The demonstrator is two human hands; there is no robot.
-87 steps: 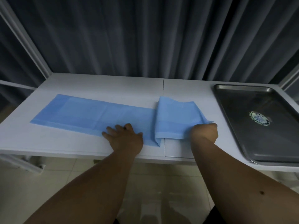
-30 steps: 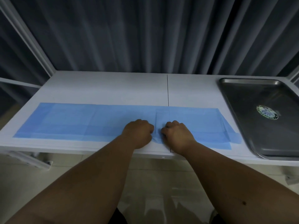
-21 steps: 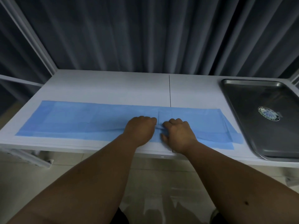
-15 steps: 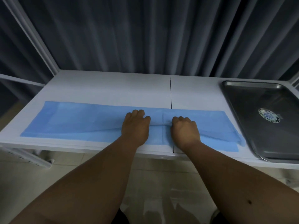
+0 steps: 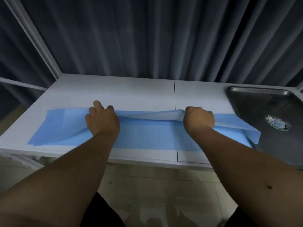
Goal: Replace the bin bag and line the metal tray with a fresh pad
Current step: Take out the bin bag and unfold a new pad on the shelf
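Observation:
A long blue pad [image 5: 147, 136] lies lengthwise across the white table [image 5: 131, 94]. Its upper layer is lifted along the far edge, and the white underside shows between my hands. My left hand [image 5: 102, 119] grips that raised edge left of centre. Further right, my right hand [image 5: 198, 119] is curled round the same edge. The pad's right end overlaps the rim of the metal tray [image 5: 255, 102], which sits at the table's right end with a round sticker in its bottom. No bin or bin bag is in view.
Dark pleated curtains hang right behind the table. A white frame post [image 5: 41, 46] rises at the back left corner. The table's front edge is close to my body, with tiled floor below.
My hands have moved apart from the pad's middle and away from me. They have lifted and pulled open the pad's upper layer, so its white underside now shows.

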